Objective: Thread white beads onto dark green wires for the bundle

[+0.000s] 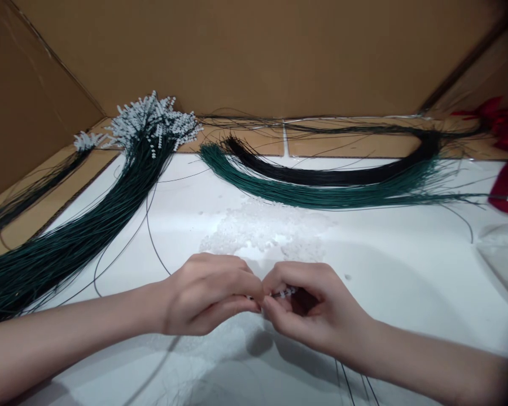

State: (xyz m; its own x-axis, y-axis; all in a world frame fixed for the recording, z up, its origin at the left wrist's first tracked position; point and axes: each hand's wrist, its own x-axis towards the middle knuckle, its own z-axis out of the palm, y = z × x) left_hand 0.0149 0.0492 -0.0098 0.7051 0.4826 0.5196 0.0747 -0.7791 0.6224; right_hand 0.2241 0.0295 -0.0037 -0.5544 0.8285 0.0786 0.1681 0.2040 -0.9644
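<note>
My left hand (214, 294) and my right hand (311, 304) meet fingertip to fingertip above the white surface (406, 242). Both are closed in a pinch on a thin dark beaded wire (284, 292). A few small white beads on it show inside the curl of my right fingers; the part between the fingertips is hidden. Just beyond my hands lies a loose patch of small whitish beads (258, 225). A thin dark wire (154, 239) runs down to behind my left wrist.
On the left lies a thick bundle of green wires (110, 208) with white beaded tips (152, 121), beside a smaller beaded bundle (38, 189). Green wires (313, 196) and black wires (322, 176) curve across the back. A red ribbon (506, 183) and a clear bag (506, 254) are at right. Cardboard walls (258, 56) rise behind.
</note>
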